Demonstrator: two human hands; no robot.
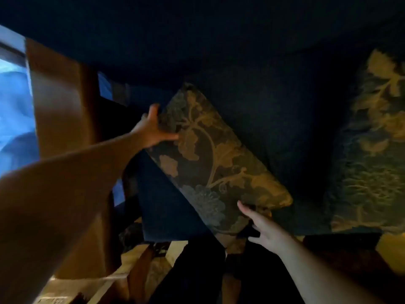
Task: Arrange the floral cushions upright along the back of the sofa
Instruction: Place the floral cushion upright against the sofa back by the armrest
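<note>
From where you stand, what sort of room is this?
Probably a dim living room: a dark blue sofa, floral cushions on it, and a wooden furniture piece beside a lit window.

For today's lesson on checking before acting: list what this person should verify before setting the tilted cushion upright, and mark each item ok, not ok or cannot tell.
1. Left hand on the tilted floral cushion at its upper edge: ok.
2. Right hand gripping its lower corner: cannot tell, fingers spread.
3. Cushion upright: not ok, it leans diagonally.
4. Second floral cushion upright against the sofa back: ok.
5. Free sofa back between the cushions: ok.
</note>
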